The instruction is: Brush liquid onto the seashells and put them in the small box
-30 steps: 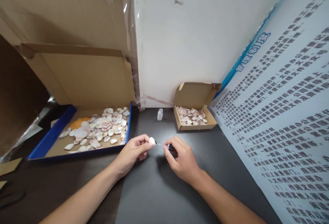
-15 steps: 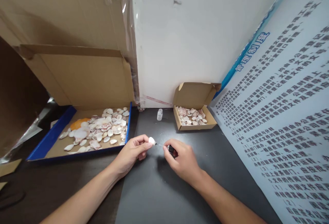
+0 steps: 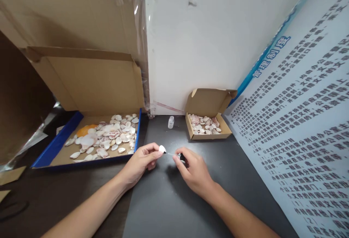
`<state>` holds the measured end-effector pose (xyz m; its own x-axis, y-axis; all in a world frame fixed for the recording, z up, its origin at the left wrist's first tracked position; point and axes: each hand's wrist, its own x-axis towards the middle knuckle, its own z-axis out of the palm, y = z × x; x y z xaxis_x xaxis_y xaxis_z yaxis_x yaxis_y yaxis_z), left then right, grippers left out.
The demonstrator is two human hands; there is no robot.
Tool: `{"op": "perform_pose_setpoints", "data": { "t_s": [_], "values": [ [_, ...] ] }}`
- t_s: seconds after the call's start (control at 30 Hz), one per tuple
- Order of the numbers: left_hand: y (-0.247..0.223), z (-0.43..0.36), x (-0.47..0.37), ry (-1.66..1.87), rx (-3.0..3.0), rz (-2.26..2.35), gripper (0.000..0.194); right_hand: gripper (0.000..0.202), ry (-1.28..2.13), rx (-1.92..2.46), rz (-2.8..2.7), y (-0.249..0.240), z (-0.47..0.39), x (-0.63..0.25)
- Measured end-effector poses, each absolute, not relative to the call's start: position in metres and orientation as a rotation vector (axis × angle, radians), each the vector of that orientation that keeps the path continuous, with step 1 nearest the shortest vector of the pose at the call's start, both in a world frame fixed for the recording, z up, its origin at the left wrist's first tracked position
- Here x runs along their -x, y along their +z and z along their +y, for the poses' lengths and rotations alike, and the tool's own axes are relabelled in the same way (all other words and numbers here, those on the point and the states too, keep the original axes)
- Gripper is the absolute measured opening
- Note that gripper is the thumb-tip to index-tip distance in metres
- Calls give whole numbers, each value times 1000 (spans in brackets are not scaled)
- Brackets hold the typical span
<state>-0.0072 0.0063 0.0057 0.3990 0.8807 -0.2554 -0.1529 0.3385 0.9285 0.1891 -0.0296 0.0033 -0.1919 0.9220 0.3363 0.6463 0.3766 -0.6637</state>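
head view, watched from my remote seat: left hand (image 3: 144,159) pinches a white shell (image 3: 162,149) between thumb and fingers, above the middle of the tabletop (image 3: 163,209), right of the large box's near right corner. right hand (image 3: 192,167) holds a black cap (image 3: 182,157), fingers curled close; its thin stem (image 3: 171,154) points at the shell's right edge. contact there i cannot tell. clear bottle (image 3: 171,122) upright near the tabletop's far edge. right of it i note a small open box (image 3: 211,136), shells inside. left, the blue-walled large box (image 3: 54,145), lid up, shells heaped.
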Motion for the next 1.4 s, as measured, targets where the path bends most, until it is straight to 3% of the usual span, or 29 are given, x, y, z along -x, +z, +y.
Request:
{"op": "perform_pose_setpoints", "data": {
  "t_s": [0.3,1.2,1.4],
  "values": [
    [3,8,8,823,-992,902,28,23,518,1509,-1971,5,-29,-191],
    [5,6,7,762,-1102,945,28,28,682,1273,-1938,6,-32,-189],
    [4,5,6,756,-1056,917,25,29,714,1401,-1892,0,-28,-189]
  ]
}}
